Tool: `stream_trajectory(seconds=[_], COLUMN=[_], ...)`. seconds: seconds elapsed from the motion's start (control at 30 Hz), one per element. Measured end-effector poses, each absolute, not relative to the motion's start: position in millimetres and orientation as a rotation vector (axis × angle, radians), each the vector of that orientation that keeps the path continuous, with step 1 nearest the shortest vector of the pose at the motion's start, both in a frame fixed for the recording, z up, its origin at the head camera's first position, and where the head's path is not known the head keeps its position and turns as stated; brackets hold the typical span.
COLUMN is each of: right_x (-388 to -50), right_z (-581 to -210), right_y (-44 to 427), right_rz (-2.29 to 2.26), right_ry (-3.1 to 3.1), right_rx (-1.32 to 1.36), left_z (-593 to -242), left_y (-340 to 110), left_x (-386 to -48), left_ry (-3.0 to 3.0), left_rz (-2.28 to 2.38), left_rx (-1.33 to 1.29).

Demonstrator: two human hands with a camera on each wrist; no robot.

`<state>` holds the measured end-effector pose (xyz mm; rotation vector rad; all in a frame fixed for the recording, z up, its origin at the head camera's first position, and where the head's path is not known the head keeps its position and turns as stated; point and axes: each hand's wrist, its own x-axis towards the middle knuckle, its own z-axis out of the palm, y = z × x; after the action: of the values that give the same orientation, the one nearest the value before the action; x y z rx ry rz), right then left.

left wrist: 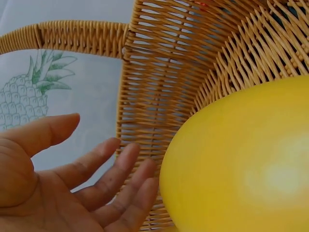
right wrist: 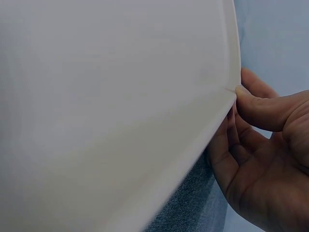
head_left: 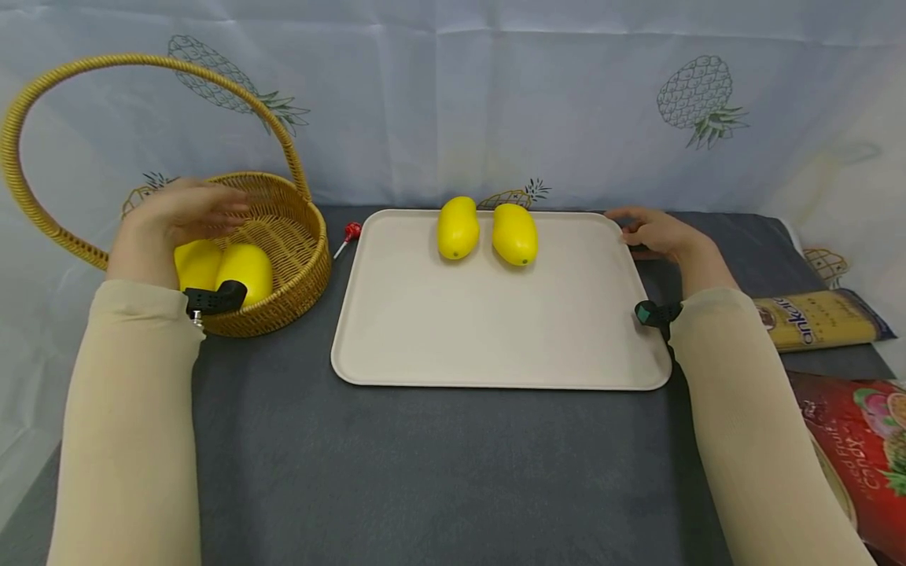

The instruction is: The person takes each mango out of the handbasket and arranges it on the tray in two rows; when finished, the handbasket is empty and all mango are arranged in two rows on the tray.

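Two yellow fruits, one on the left (head_left: 458, 228) and one on the right (head_left: 515, 234), lie at the back of a beige tray (head_left: 495, 330). My right hand (head_left: 661, 236) holds the tray's back right corner; in the right wrist view the thumb of that hand (right wrist: 270, 140) rests on the rim, with fingers beneath it. Over the wicker basket (head_left: 283, 236) is my left hand (head_left: 187, 212), its fingers relaxed and holding nothing. Two more yellow fruits (head_left: 244, 271) lie in the basket. The left wrist view has the hand (left wrist: 87, 188) beside a yellow fruit (left wrist: 241, 159).
A red lollipop (head_left: 351, 231) lies between basket and tray. The basket's tall handle (head_left: 134, 60) arches at the left. At the right are a yellow packet (head_left: 821, 318) and a red bag (head_left: 859, 448). A patterned cloth (head_left: 552, 102) hangs behind the grey table surface (head_left: 439, 472).
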<state>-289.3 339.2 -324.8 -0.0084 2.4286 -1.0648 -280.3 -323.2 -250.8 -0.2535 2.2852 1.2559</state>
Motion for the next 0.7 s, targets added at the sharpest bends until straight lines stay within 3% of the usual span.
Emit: stream_trajectory(seconds=[0.7], right_x=[-288], right_z=[-325], right_y=[337], right_rz=[-1.061], right_ry=[2.442], right_rx=[-0.008], left_z=[-258], left_y=[-313], left_x=[-270], left_ry=[2.298], left_rz=[0.68], left_rx=[0.181])
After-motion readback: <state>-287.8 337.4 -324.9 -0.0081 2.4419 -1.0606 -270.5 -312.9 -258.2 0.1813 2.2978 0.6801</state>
